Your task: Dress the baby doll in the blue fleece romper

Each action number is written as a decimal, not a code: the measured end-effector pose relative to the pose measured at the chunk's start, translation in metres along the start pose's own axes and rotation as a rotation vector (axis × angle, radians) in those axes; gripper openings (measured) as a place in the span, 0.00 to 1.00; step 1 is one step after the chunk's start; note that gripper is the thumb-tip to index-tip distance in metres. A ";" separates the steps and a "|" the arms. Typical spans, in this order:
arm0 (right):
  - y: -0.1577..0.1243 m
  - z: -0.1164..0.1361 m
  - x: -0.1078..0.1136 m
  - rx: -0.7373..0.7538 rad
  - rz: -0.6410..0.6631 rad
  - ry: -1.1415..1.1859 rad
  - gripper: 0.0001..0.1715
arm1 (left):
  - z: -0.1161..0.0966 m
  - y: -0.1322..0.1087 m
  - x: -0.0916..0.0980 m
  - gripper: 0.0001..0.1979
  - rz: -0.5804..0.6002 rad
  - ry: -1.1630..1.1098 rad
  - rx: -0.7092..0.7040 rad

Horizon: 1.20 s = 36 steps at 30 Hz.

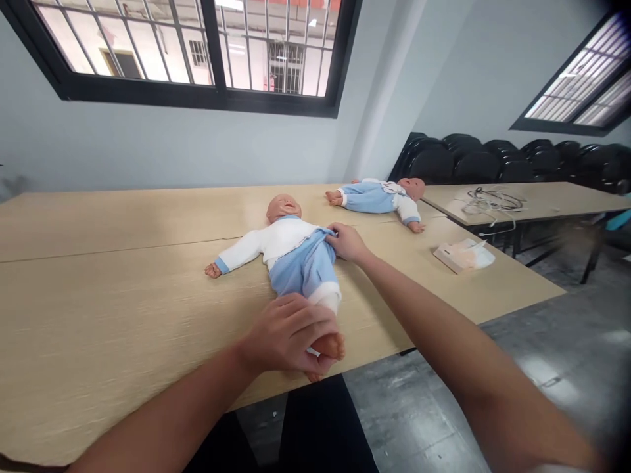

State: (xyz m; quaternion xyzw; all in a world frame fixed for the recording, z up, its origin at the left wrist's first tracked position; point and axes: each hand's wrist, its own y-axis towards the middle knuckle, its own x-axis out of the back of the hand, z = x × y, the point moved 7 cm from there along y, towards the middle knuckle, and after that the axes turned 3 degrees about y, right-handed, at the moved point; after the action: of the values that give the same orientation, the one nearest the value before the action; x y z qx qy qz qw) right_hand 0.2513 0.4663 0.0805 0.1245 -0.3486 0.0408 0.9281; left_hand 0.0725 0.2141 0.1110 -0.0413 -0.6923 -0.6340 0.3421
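I watch by head view | left hand [290,332]: fingers curled around the doll's foot [331,345] | right hand [349,243]: fingers pinching blue trousers [293,268] at the waist | doll [286,238]: face-up on table [123,295], feet at near edge

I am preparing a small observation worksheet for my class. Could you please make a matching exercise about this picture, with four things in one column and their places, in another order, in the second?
Things
1. Left hand
2. Right hand
3. Cables
4. Black chairs

Places
A. At the waist of the blue trousers on the nearer doll
B. Behind the right-hand table
C. Around a foot of the nearer doll
D. In loose loops on the right-hand table

Right pairs: 1-C, 2-A, 3-D, 4-B
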 end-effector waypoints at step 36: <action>-0.197 0.010 0.011 0.030 -0.025 -0.135 0.33 | 0.131 -0.055 -0.035 0.09 0.068 -0.218 0.869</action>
State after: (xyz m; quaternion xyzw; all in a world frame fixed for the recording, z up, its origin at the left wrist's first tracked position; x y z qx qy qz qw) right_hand 0.2849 0.2730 0.0549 0.1452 -0.4082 0.0261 0.9009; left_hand 0.0171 0.3353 0.0513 0.0172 -0.9246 -0.2646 0.2734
